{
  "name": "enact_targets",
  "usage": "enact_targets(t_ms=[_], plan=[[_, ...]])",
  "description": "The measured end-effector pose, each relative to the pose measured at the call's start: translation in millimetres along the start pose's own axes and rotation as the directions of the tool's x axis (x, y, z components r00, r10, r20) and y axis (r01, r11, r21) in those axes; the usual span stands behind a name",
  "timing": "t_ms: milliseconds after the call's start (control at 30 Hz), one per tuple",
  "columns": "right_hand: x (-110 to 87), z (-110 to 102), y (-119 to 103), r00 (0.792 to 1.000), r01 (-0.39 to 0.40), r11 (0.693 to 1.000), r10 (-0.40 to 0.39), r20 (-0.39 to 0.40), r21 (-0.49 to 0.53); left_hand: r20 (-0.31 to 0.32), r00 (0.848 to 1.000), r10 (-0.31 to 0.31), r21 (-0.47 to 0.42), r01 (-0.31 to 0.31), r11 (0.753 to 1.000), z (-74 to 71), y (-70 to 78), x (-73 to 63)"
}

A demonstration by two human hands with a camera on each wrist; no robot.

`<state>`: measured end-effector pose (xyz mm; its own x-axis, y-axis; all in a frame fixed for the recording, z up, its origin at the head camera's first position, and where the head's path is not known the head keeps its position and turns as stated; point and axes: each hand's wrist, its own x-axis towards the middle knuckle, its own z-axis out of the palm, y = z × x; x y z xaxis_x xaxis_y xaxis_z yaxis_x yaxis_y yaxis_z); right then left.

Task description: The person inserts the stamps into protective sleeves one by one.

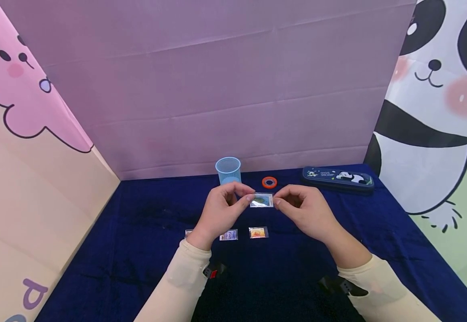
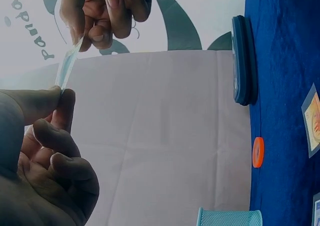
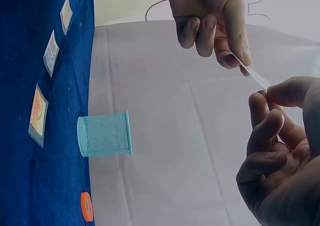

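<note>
A small blue-green picture stamp [image 1: 262, 201] in a clear sleeve is held up over the table between both hands. My left hand [image 1: 223, 208] pinches one end with thumb and forefinger, and my right hand [image 1: 307, 208] pinches the other. Both wrist views show the sleeve [image 2: 66, 68] nearly edge-on, stretched between the two pinches. Below lie an orange sleeved stamp [image 1: 258, 232] and a purple one [image 1: 229, 235]. A third sleeved stamp [image 3: 66, 14] is partly hidden by the left wrist in the head view.
Behind the hands stands a light-blue mesh pen cup [image 1: 228, 166]. An orange-red tape roll [image 1: 269, 182] lies to its right. Farther right rests a dark blue panda pencil case [image 1: 338, 180]. Dark blue cloth [image 1: 145, 223] covers the table, with a curtain [image 1: 233, 89] behind it.
</note>
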<state>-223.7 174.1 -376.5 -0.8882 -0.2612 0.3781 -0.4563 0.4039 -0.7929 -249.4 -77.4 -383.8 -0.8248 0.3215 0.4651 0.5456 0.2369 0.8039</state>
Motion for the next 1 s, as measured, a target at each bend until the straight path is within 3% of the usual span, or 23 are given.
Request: enact_targets(t_ms=[600, 1000], plan=[[5.1, -8, 7, 0.996, -0.012, 0.998, 0.006, -0.085, -0.063, -0.014, 0.997, -0.075, -0.018, 0.075, 0.997, 17.2, -17.4, 3.9], [7.4, -14, 15, 0.994, -0.047, 0.994, 0.037, -0.103, -0.1, 0.047, 0.994, -0.101, 0.007, 0.101, 0.995, 30.3, -22.4, 3.7]])
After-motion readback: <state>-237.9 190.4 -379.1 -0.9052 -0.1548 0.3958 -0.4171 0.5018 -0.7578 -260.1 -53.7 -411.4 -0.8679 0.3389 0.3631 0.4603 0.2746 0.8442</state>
